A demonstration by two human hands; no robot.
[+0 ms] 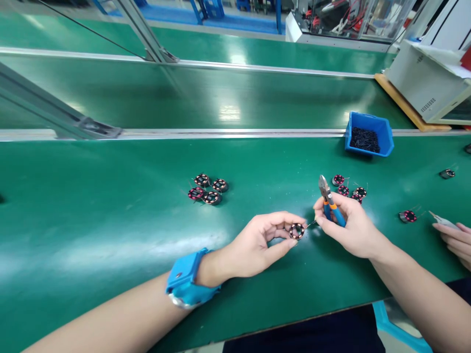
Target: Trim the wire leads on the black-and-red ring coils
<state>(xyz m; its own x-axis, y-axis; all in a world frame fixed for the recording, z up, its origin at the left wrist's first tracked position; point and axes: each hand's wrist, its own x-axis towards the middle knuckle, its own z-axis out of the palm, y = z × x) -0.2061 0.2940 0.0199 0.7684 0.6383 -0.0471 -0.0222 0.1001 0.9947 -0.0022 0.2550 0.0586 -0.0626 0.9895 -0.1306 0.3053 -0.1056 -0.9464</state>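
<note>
Ring of small coils sits just right of centre in the frame's lower half, pinched between thumb and fingers of the left hand. Beside it, the right hand grasps blue-and-orange cutters, its thumb at the ring's thin wire. Four similar rings lie clustered left of centre on the green surface; another cluster lies just beyond the right hand. At upper right stands a blue bin of dark pieces.

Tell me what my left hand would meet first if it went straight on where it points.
Probably your right hand, just beyond the wound ring your left hand holds; depth is hard to judge.
</note>
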